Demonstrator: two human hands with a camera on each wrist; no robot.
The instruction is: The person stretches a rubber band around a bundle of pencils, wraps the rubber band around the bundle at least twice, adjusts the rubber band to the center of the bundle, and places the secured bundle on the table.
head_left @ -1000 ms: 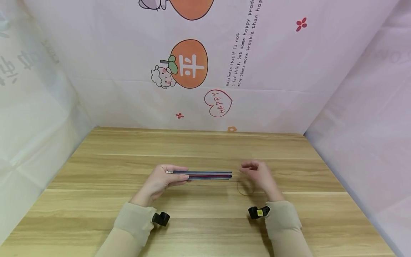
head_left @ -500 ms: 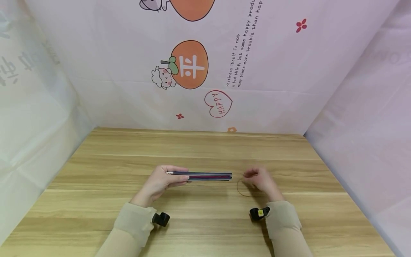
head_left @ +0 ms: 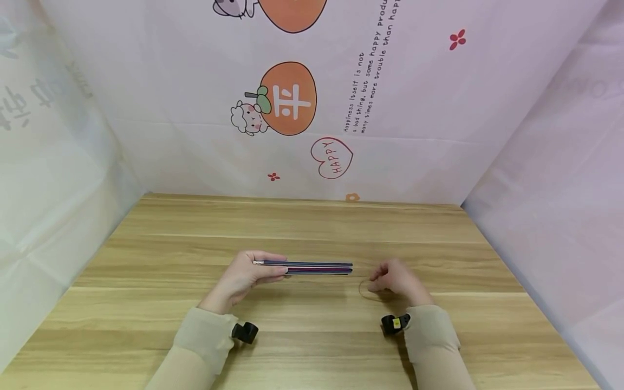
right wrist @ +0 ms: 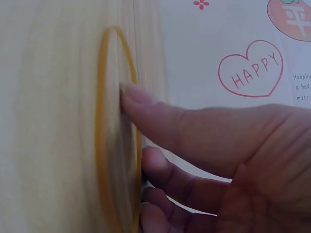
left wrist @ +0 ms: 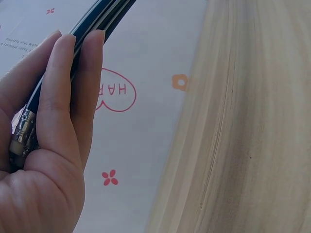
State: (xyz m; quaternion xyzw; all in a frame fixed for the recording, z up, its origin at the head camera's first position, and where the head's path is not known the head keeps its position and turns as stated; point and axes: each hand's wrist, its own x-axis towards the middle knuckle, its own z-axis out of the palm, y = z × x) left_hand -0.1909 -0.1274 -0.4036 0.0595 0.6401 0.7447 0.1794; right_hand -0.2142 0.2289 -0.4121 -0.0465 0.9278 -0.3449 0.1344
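Note:
Several dark pencils point(head_left: 319, 267), one with a reddish barrel, lie bunched in my left hand point(head_left: 246, 273), which holds them by their eraser ends. In the left wrist view, the fingers point(left wrist: 56, 92) line up along the barrels, with metal ferrules point(left wrist: 23, 127) beside the palm. The points of the bunch face right. Down at the table, my right hand point(head_left: 397, 279) is at a thin yellow rubber band point(right wrist: 102, 121). Its thumb point(right wrist: 146, 104) crosses one strand, the tip inside the loop; the other fingers are curled just outside that strand. I cannot tell whether they pinch it.
The wood-grain table point(head_left: 302, 222) runs back to a white printed cloth point(head_left: 419, 103). More pale cloth hangs at the left point(head_left: 58, 179) and right point(head_left: 551, 216) sides. Each forearm wears a beige cuff with a small black camera point(head_left: 245, 332) attached.
My right hand has come down and toward me, onto the rubber band. The loop looks flatter in the head view and sits slightly nearer. Left hand and pencils have stayed still.

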